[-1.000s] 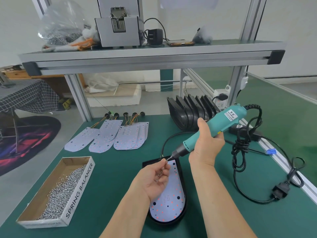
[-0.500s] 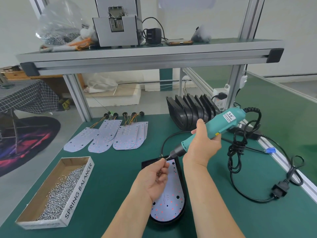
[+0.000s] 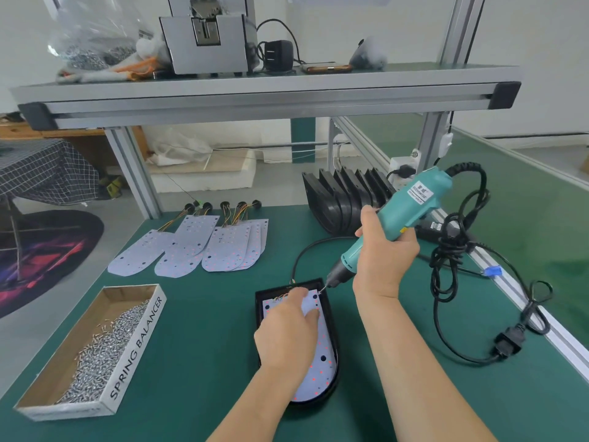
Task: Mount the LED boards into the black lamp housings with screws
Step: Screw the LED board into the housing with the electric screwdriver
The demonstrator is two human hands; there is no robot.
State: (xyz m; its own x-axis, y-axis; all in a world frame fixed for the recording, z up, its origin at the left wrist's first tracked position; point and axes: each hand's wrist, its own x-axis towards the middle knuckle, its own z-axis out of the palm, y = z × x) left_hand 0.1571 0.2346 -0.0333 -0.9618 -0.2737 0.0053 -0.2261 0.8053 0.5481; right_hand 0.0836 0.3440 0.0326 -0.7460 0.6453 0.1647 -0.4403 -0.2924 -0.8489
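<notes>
A black lamp housing [image 3: 331, 317] lies on the green bench in front of me with a white LED board [image 3: 322, 355] seated inside it. My left hand [image 3: 288, 330] lies flat on the board with straight fingers, pressing it down. My right hand [image 3: 384, 260] grips a teal electric screwdriver [image 3: 404, 207], tilted down to the left, its bit tip touching the board's far right corner by a screw hole. Several loose LED boards [image 3: 197, 247] with wire leads lie fanned out at the back left. A row of empty black housings [image 3: 344, 199] stands at the back.
A cardboard box of screws [image 3: 95, 352] marked SPRING BALANCER sits at the front left. The screwdriver's black cable [image 3: 452, 282] coils on the right near the bench's aluminium edge rail [image 3: 541, 320]. An overhead shelf [image 3: 255, 94] carries a grey machine and bags.
My left hand let go of the bit tip, turned palm down and now presses on the board. The screwdriver tip came down onto the board's far right corner.
</notes>
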